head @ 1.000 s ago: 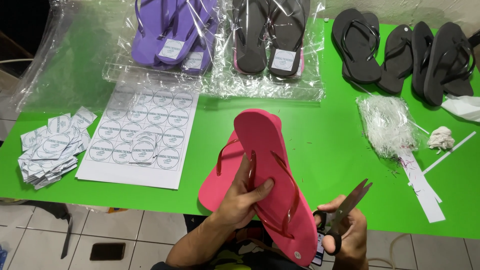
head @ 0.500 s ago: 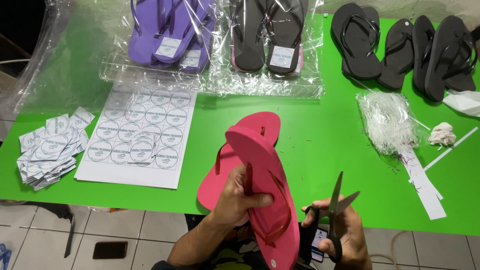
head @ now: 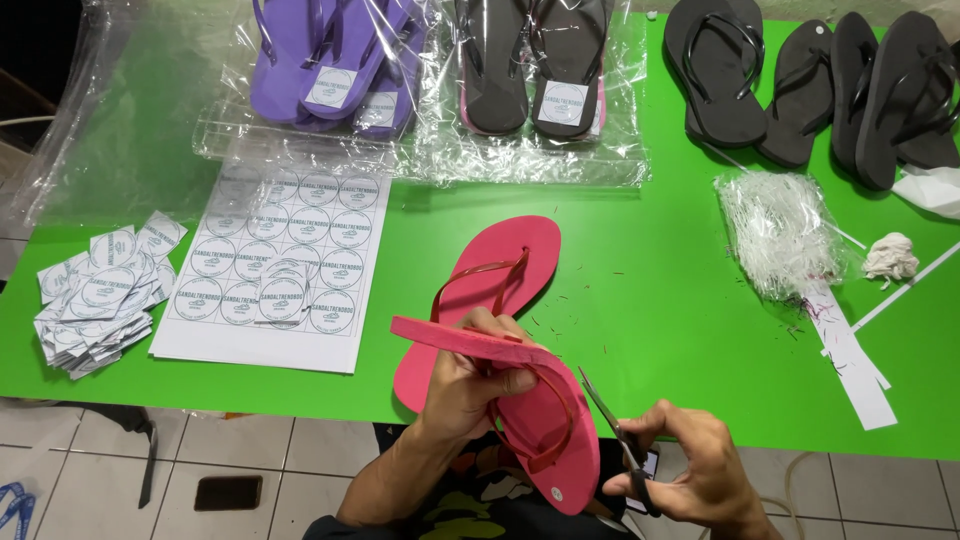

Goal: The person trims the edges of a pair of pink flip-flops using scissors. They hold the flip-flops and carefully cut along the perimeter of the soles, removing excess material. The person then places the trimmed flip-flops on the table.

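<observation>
My left hand [head: 470,385] grips a pink flip-flop [head: 545,420] by its edge and red strap, holding it tilted over the table's near edge. A second pink flip-flop [head: 505,275] lies flat on the green table [head: 660,300] just beyond it. My right hand [head: 690,475] holds a pair of scissors [head: 610,420], their blades pointing up-left at the held flip-flop's strap side.
A sheet of round stickers [head: 280,265] and a pile of cut labels [head: 95,300] lie at the left. Bagged purple flip-flops [head: 335,60] and bagged black flip-flops [head: 535,65] sit at the back, loose black flip-flops [head: 800,85] at the right, with a bundle of clear plastic ties [head: 775,230].
The held flip-flop has tipped from upright to nearly flat, uncovering the second one on the table. The scissors have swung from pointing up to pointing at the held flip-flop.
</observation>
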